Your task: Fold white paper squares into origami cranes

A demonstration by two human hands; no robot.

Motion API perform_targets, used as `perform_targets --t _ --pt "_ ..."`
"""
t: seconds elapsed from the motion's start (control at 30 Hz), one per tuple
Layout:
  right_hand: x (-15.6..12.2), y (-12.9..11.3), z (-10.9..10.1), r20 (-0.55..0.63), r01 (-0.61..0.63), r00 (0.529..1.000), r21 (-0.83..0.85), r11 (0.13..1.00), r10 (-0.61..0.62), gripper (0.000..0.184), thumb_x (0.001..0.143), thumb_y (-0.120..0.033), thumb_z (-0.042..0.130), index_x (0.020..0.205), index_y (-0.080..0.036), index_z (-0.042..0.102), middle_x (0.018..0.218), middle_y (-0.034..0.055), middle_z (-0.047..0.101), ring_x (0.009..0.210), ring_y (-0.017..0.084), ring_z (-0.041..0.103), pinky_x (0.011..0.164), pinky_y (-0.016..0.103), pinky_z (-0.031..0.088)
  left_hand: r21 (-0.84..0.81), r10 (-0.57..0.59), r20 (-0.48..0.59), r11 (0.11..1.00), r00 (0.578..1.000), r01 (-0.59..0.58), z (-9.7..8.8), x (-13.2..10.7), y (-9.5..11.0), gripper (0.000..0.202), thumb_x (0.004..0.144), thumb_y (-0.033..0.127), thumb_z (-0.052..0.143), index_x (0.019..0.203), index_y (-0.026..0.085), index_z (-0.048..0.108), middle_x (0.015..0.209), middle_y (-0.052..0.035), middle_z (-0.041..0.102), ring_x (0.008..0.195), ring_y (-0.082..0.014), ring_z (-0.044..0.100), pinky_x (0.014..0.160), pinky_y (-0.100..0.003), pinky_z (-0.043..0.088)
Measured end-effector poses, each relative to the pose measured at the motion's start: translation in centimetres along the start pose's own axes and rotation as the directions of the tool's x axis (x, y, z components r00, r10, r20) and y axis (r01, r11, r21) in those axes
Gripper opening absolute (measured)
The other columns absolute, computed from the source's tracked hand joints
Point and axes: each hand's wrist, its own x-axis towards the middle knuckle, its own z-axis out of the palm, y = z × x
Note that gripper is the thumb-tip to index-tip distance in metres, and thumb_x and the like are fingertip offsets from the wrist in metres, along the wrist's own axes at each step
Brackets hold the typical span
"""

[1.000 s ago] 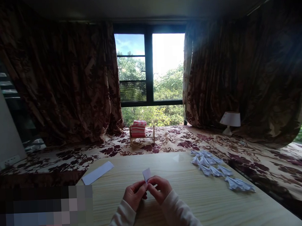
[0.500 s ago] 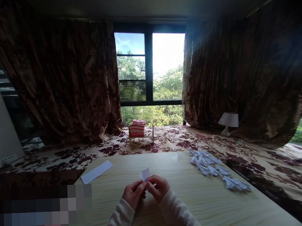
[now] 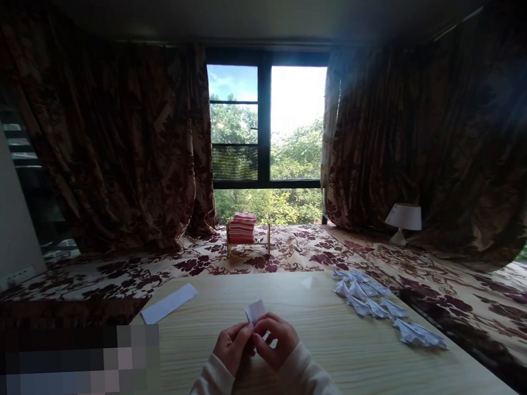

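Observation:
A small piece of folded white paper (image 3: 255,310) stands up between my two hands, over the near middle of the wooden table (image 3: 209,363). My left hand (image 3: 230,345) pinches its lower left part between thumb and fingers. On the right side, my right hand (image 3: 276,338) has its fingertips closed on the paper, with the thumb bent below and a gap between thumb and forefinger. The paper's lower end is hidden behind the fingers.
A flat white paper strip (image 3: 170,303) lies at the table's left edge. Several folded white paper pieces (image 3: 368,295) lie along the right side. Beyond the table, striped folded cloths (image 3: 242,227) sit on a small rack, and a lamp (image 3: 404,217) stands right.
My right thumb has moved down, away from the forefinger, and the paper's top has tilted a little. The whole view has shifted slightly.

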Motion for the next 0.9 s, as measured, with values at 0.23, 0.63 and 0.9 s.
perform_targets --t 0.23,0.63,0.9 --pt "0.1 -0.3 -0.1 -0.002 -0.030 1.000 0.028 0.999 0.030 0.008 0.068 -0.018 0.052 0.066 -0.017 0.059 0.070 0.0022 0.058 0.053 0.009 0.055 0.040 0.015 0.042 -0.013 -0.016 -0.002 1.000 1.000 0.016 0.0 0.1 -0.3 0.042 0.061 0.053 0.061 0.061 0.011 0.063 0.047 0.0008 0.051 0.044 -0.0105 0.045 0.044 -0.022 0.039" --pt "0.2 -0.3 -0.2 0.000 -0.075 0.997 0.040 0.996 0.075 0.011 0.071 -0.020 0.051 0.063 -0.018 0.058 0.067 0.0015 0.058 0.055 0.010 0.055 0.040 0.015 0.040 0.004 -0.036 -0.016 0.999 0.999 0.036 0.1 -0.1 -0.1 0.042 0.059 0.055 0.060 0.057 0.013 0.060 0.048 0.0009 0.050 0.044 -0.0104 0.045 0.043 -0.022 0.040" --pt "0.0 0.9 0.1 0.004 -0.084 0.996 0.060 0.995 0.084 0.022 0.075 -0.027 0.048 0.058 -0.017 0.055 0.064 0.0020 0.055 0.052 0.009 0.050 0.040 0.016 0.037 0.037 -0.051 -0.007 0.998 0.999 0.051 0.2 -0.1 -0.3 0.041 0.059 0.053 0.060 0.057 0.013 0.058 0.047 0.0020 0.049 0.043 -0.0096 0.045 0.044 -0.021 0.039"
